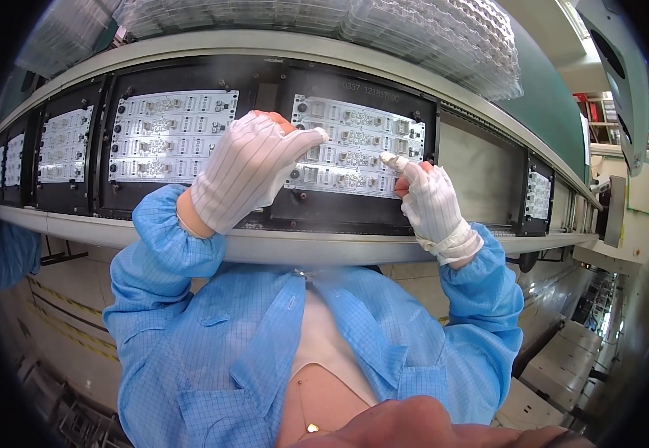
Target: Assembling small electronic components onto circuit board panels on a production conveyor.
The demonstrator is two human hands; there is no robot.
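A white circuit board panel (362, 138) with several small square parts lies in a black carrier (354, 205) on the conveyor. My left hand (246, 175), in a white striped glove, rests on the panel's left end, fingers stretched together and pointing right. My right hand (429, 201), also gloved, touches the panel's right edge with the forefinger tip; the other fingers are curled. Neither hand holds a loose part that I can see. Blue sleeves cover both forearms.
A second white panel (171, 134) sits in the carrier to the left, with more panels (64, 143) further left. An empty grey carrier (481, 168) follows on the right. Clear plastic trays (414, 37) are stacked behind the line. The conveyor's front rail (324, 246) runs below my hands.
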